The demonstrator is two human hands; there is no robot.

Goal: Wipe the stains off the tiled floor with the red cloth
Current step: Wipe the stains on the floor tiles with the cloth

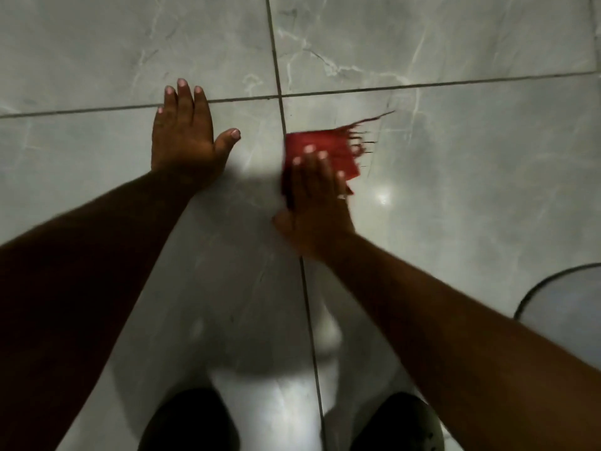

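The red cloth [320, 151] lies flat on the grey marbled tiled floor [455, 190], just right of a vertical grout line, with frayed threads trailing off its right edge. My right hand [317, 198] presses down on the cloth's near half, fingers spread over it; hand and cloth are motion-blurred. My left hand [187, 138] rests palm-down on the tile to the left, fingers together and thumb out, holding nothing. No distinct stain can be made out on the tiles around the cloth.
Grout lines cross just above the cloth [281, 96]. A round grey object with a dark rim [566, 297] sits at the right edge. My two knees in dark clothing [188, 421] are at the bottom. A light glare spot [383, 196] shines right of the cloth.
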